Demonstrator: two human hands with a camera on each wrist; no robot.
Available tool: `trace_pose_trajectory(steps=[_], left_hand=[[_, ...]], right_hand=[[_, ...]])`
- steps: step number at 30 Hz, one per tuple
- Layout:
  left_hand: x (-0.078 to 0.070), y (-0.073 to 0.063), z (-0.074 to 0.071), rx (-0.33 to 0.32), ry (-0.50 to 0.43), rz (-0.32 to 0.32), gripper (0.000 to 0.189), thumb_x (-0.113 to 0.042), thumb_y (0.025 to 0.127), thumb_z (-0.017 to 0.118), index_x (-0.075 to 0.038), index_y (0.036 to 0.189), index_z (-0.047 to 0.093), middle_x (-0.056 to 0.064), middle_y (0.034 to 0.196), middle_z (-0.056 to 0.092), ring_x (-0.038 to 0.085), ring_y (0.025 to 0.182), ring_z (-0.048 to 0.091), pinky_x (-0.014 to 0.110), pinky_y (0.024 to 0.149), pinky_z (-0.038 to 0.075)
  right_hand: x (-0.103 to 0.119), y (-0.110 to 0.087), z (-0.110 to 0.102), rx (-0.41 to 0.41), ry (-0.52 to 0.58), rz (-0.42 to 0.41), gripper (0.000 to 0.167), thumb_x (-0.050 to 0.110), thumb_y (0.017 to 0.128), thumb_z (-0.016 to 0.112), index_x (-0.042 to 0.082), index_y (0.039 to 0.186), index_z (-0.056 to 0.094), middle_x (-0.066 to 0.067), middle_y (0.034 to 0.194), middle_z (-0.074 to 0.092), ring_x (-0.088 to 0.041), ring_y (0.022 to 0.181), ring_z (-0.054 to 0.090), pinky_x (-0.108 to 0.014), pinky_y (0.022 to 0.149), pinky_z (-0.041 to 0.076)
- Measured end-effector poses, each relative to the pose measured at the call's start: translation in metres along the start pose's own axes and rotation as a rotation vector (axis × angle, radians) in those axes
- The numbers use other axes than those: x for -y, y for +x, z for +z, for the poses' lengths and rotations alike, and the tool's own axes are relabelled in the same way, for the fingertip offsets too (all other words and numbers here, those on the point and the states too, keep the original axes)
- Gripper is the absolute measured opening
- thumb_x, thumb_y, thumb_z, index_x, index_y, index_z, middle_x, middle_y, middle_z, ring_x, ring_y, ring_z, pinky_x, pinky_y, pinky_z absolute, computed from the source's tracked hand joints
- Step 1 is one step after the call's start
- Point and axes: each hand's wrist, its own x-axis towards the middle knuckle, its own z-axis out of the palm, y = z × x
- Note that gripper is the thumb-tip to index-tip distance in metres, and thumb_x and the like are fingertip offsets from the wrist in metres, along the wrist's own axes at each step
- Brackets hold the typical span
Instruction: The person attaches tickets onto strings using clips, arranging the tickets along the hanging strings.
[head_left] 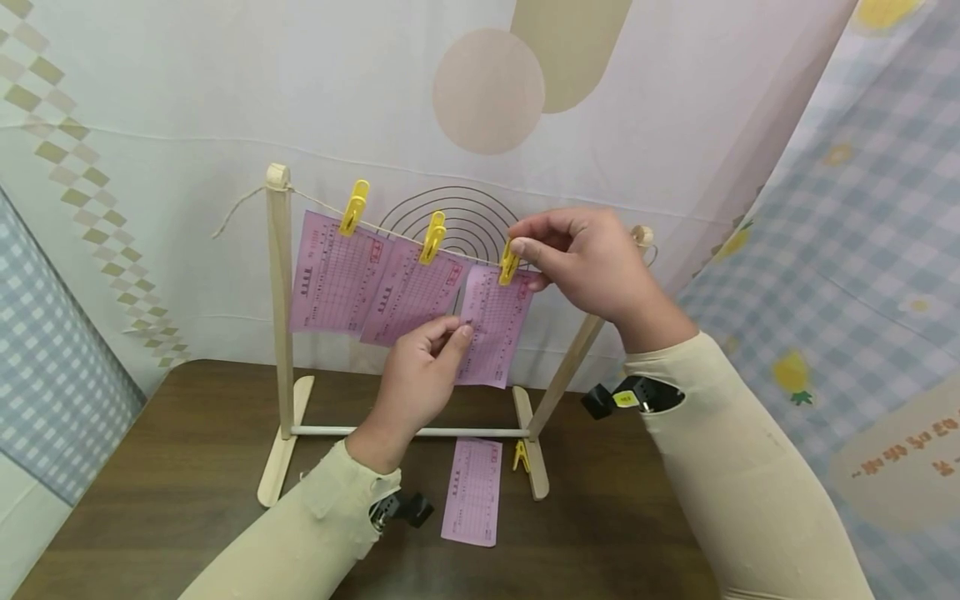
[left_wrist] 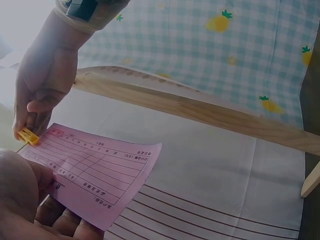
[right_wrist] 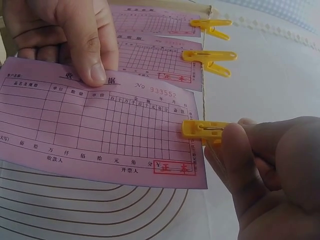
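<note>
My left hand (head_left: 422,372) pinches the left edge of a pink receipt slip (head_left: 491,333) between thumb and fingers. At the slip's top, my right hand (head_left: 600,262) grips a yellow clothespin (head_left: 508,263) by its handles. In the right wrist view the clothespin (right_wrist: 202,130) sits over the slip's end, at the string (right_wrist: 204,107). Two more pink slips hang to the left, a far one (head_left: 330,275) and a middle one (head_left: 411,292), each under its own yellow clothespin, one at the left (head_left: 354,208) and one at the centre (head_left: 432,239).
The string runs between two wooden posts, left (head_left: 281,317) and right (head_left: 566,375), joined low by a white rod (head_left: 465,432). Another pink slip (head_left: 472,493) lies on the brown table (head_left: 592,517). A yellow clothespin (head_left: 521,457) is by the right foot of the stand.
</note>
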Motion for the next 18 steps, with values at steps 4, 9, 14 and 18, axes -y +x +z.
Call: trace_pose_trajectory(steps=[4, 9, 14, 18], left_hand=[[-0.0004, 0.0008, 0.0005, -0.003, -0.002, 0.004, 0.028, -0.036, 0.114, 0.069, -0.019, 0.133, 0.082, 0.001, 0.112, 0.083, 0.018, 0.085, 0.062, 0.027, 0.063, 0.049], [-0.0015, 0.0013, 0.0007, -0.004, -0.001, 0.0, 0.028, -0.037, 0.114, 0.069, -0.02, 0.132, 0.082, 0.0, 0.114, 0.084, 0.017, 0.09, 0.066, 0.029, 0.069, 0.054], [-0.0023, 0.0013, 0.0004, 0.0, -0.014, -0.001, 0.028, -0.035, 0.114, 0.069, -0.017, 0.133, 0.081, 0.003, 0.118, 0.084, 0.019, 0.103, 0.076, 0.038, 0.083, 0.063], [-0.0024, 0.0015, -0.0003, 0.012, -0.029, -0.011, 0.029, -0.035, 0.114, 0.069, -0.016, 0.134, 0.079, 0.004, 0.121, 0.084, 0.022, 0.111, 0.079, 0.046, 0.091, 0.066]], right_hand=[[0.0006, 0.0002, -0.0012, 0.015, -0.008, 0.004, 0.018, 0.018, 0.107, 0.079, 0.008, 0.121, 0.085, -0.012, 0.109, 0.085, -0.022, 0.073, 0.078, -0.034, 0.072, 0.069], [0.0011, -0.0004, -0.0023, 0.037, 0.01, 0.016, 0.023, 0.02, 0.107, 0.08, 0.008, 0.126, 0.083, -0.01, 0.112, 0.086, -0.024, 0.078, 0.08, -0.036, 0.073, 0.07], [0.0002, 0.0004, -0.0027, 0.053, 0.035, 0.018, 0.028, 0.02, 0.105, 0.082, 0.007, 0.13, 0.082, -0.009, 0.114, 0.086, -0.024, 0.088, 0.083, -0.038, 0.073, 0.07], [-0.0014, 0.0015, -0.0029, 0.061, 0.05, 0.023, 0.029, 0.02, 0.104, 0.083, 0.008, 0.131, 0.082, -0.009, 0.115, 0.086, -0.024, 0.092, 0.083, -0.039, 0.074, 0.071]])
